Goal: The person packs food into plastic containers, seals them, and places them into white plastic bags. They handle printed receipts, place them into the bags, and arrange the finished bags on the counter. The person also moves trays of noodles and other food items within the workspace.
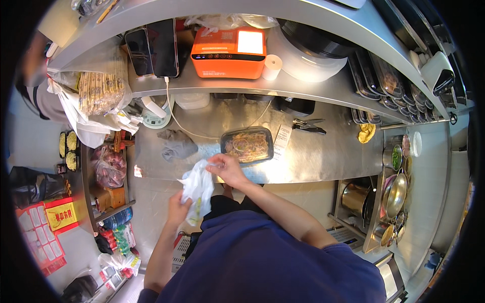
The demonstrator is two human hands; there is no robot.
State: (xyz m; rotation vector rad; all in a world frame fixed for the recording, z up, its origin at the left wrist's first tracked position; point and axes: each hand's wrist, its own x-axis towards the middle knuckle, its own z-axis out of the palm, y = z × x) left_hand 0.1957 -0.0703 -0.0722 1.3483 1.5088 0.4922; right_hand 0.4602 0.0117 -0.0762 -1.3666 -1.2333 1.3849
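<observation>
A white plastic bag (pixel 199 189) hangs between my hands, in front of the steel counter's near edge. My left hand (pixel 179 208) grips its left side. The fingers of my right hand (pixel 227 169) pinch its upper corner. Just beyond my right hand, a black plastic food container (pixel 247 146) with a clear lid holds noodle-like food. A printed paper receipt (pixel 282 137) lies to the right of the container, and a black stapler-like tool (pixel 310 126) lies beyond it. To the left is a crumpled grey cloth (pixel 177 144).
Above the counter, a steel shelf (pixel 227 86) bears an orange label printer (pixel 229 53), a paper roll (pixel 272 67) and two phones (pixel 162 49). A white cable (pixel 176 117) crosses the counter. Wrapped chopsticks (pixel 101 91) stand left; metal bowls (pixel 396 195) are right. Another person (pixel 57 98) stands far left.
</observation>
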